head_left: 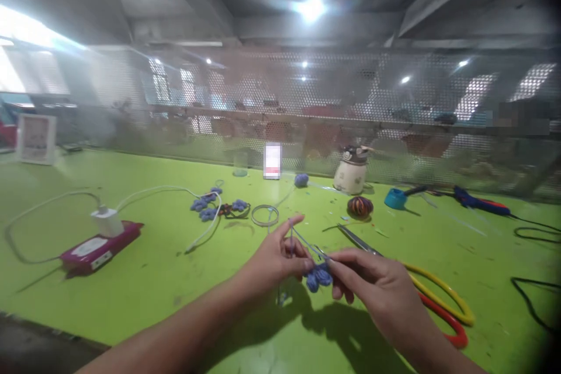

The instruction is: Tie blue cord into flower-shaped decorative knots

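Observation:
A small blue-purple crocheted piece with puffy petals (318, 279) hangs between my two hands above the green table. My left hand (283, 254) pinches its left edge between thumb and fingers, its index finger raised with a strand of blue yarn (302, 238) looped over it. From there the strand slants down to the piece. My right hand (372, 274) is closed at the right edge, fingers around a thin crochet hook (321, 253); only its tip end shows, the rest being hidden. Large scissors with yellow and red handles (442, 298) lie partly behind my right hand.
Beyond my hands are a blue yarn ball (301, 180), a multicoloured yarn ball (360, 206), a ring (265, 215) and crocheted flowers (205, 204). A purple power strip (103, 251) with cables lies left. A phone (272, 160), a jar (350, 170) and blue tape (395, 198) stand farther back.

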Available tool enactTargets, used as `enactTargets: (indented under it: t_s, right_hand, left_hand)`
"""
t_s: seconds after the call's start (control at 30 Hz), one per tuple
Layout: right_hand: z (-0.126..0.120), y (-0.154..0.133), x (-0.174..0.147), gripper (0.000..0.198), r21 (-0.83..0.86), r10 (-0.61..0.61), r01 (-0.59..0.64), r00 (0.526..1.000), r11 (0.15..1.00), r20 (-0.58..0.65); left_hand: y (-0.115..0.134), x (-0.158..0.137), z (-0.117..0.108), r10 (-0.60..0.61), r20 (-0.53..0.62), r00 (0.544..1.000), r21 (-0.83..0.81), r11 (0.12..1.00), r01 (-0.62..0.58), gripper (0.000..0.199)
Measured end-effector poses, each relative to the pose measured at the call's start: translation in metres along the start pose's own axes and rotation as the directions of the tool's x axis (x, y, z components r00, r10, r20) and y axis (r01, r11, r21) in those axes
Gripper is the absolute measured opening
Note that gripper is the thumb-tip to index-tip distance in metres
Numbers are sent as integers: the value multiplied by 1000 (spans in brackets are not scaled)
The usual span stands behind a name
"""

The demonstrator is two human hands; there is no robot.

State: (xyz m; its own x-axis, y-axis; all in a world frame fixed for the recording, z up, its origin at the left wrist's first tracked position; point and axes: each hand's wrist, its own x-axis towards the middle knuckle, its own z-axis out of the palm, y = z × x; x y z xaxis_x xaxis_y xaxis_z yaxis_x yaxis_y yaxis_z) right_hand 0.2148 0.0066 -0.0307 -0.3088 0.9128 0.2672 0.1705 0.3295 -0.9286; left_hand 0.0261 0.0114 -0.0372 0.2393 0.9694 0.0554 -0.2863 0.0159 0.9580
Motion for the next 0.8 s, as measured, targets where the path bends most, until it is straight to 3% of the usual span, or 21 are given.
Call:
enactTargets:
  t_s: [0.13, 0.27, 0.37, 0.5, 0.57, 0.63, 0.73, 0.8]
  right_hand:
    - [-6, -1, 1, 33, 41, 0, -2, 999, 999, 44]
    - [-17, -11, 7, 31, 97, -75, 78, 997, 992, -31]
    - [-31, -32, 8, 27, 122, -144, 152, 987, 981, -73]
    - [-56, -77, -14, 23, 188, -221, 261, 953, 947, -209]
    - [-72, -99, -37, 24, 191, -255, 339, 896, 921, -364]
    - [-89, -115, -64, 24, 151, -289, 425, 796, 893, -532]
    - [-115, -126, -104, 16, 43, -361, 513, 659, 858, -660]
    - [-126, -127, -126, 14, 5, -388, 543, 608, 840, -693]
  left_hand:
    - [-1, 7, -6, -12, -10, 1000, 60, 998, 13, 93]
    - [-3, 18, -19, 37, -82, 996, 126, 992, -26, 81]
    - [-7, 27, -27, 79, -164, 983, 208, 977, -44, 69]
    - [-5, 34, -32, 123, -245, 962, 344, 938, -33, 32]
    - [1, 33, -32, 141, -257, 956, 399, 916, -27, 31]
    - [13, 28, -30, 185, -266, 946, 444, 895, -50, 32]
    - [38, 7, -22, 302, -250, 920, 484, 862, -151, 23]
    - [57, -17, -11, 386, -213, 898, 481, 841, -248, 24]
